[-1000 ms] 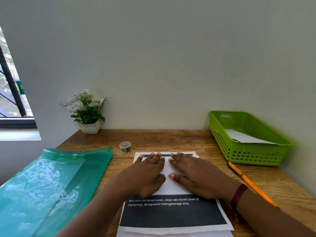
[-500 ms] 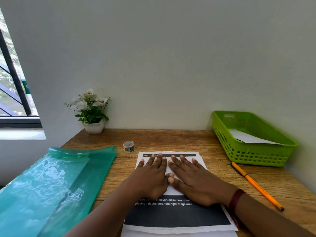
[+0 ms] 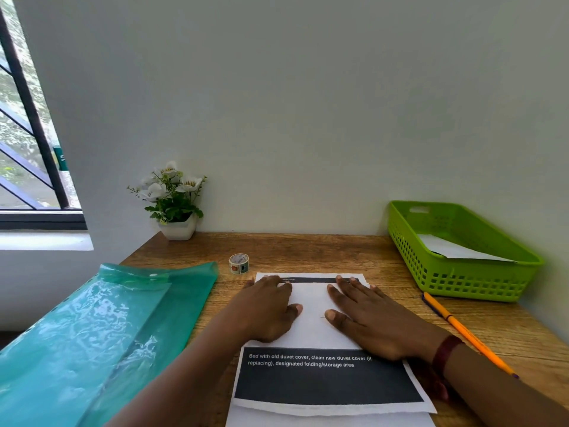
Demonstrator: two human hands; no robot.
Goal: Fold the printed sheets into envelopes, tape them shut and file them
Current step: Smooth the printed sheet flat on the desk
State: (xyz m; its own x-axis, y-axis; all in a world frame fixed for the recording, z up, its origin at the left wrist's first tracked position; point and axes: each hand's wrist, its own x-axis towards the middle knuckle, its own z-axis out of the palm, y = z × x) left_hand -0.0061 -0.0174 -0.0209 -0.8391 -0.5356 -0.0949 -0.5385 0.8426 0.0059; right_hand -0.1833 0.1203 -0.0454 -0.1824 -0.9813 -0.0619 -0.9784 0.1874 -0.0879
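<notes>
A printed sheet (image 3: 311,318) lies on the wooden desk in front of me, its far part folded over so a white flap covers the middle. A black block with white text shows at its near end. My left hand (image 3: 268,306) presses flat on the left side of the flap, fingers straight. My right hand (image 3: 366,315) presses flat on the right side, a dark red band on its wrist. More white paper lies beneath the sheet at the bottom edge. A small roll of patterned tape (image 3: 239,263) stands just beyond the sheet's far left corner.
A translucent green plastic folder (image 3: 101,328) lies at the left, overhanging the desk edge. A lime green basket (image 3: 462,282) holding white paper sits at the right against the wall. An orange pencil (image 3: 465,332) lies beside my right arm. A potted white-flowered plant (image 3: 172,201) stands at the back.
My two hands, side by side at the flap's middle before, have slid apart toward the left and right edges of the folded flap. The view shifted slightly left.
</notes>
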